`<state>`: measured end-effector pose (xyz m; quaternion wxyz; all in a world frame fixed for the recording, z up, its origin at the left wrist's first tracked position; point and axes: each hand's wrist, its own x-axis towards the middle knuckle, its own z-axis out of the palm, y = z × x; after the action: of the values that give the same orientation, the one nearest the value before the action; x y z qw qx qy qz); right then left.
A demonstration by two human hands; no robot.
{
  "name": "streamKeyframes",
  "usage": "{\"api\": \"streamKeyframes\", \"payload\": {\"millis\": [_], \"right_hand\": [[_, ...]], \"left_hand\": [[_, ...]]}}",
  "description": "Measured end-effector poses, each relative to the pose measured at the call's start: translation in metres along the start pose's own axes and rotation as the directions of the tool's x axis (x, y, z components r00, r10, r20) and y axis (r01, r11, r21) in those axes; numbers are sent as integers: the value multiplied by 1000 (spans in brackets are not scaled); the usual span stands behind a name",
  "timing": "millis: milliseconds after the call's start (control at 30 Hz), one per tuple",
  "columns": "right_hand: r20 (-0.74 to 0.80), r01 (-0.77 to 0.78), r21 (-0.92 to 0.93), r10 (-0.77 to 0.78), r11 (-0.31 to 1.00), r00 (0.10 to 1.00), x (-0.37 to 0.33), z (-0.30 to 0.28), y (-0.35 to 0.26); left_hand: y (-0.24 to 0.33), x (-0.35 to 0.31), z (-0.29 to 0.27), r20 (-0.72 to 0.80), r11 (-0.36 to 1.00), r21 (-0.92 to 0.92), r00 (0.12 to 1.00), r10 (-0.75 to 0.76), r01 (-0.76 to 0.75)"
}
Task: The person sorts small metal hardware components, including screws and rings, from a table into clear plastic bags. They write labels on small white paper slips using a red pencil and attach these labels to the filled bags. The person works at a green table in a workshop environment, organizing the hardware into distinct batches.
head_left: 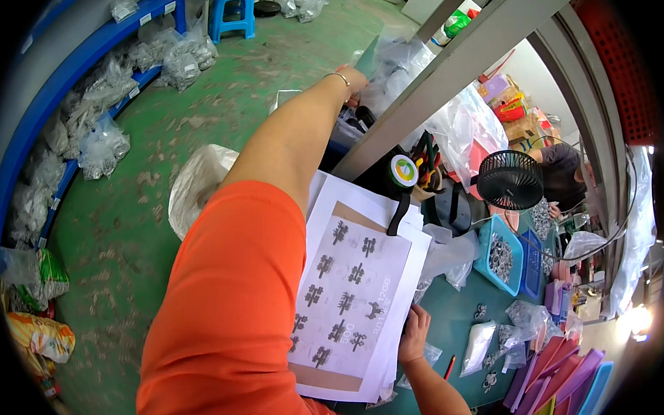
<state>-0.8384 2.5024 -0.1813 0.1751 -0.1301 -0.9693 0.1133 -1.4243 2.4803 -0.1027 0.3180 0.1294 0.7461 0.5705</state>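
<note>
**Worn green floor [144,163] beside a cluttered teal bench [447,317]**

Near the bench's left edge lies a stack of white paper sheets [342,295], printed with grey pictures. Of the 2 hands, the right hand [415,334] rests at the stack's right edge, fingers bent; I cannot tell if it pinches paper. Reaching toward the bench's far end, the left hand [353,81] is half curled beside a crumpled clear plastic bag [397,73]; its hold is hidden. Near the right edge, 1 turquoise plastic basket [482,250] holds grey metal rings [500,256].
</note>
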Motion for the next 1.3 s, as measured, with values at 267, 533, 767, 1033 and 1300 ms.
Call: {"api": "streamKeyframes", "payload": {"millis": [267, 533, 767, 1033, 1300], "right_hand": [[11, -26, -15, 27, 1000, 1000, -4, -1, -1], [4, 28, 25, -29, 999, 1000, 11, 6, -5], [12, -38, -21, 39, 999, 999, -6, 1, -1], [6, -38, -34, 38, 999, 999, -3, -1, -4], [0, -55, -31, 55, 998, 998, -3, -4, -7]], "left_hand": [[14, 17, 13, -25, 954, 289, 997, -71, 75], [-24, 106, -30, -54, 846, 534, 998, 40, -5], [-2, -9, -20, -647, 934, 356, 715, 266, -26], [-15, -25, 5, -135, 267, 961, 716, 685, -74], [-21, -17, 14, 136, -62, 990, 727, 673, -128]]}}
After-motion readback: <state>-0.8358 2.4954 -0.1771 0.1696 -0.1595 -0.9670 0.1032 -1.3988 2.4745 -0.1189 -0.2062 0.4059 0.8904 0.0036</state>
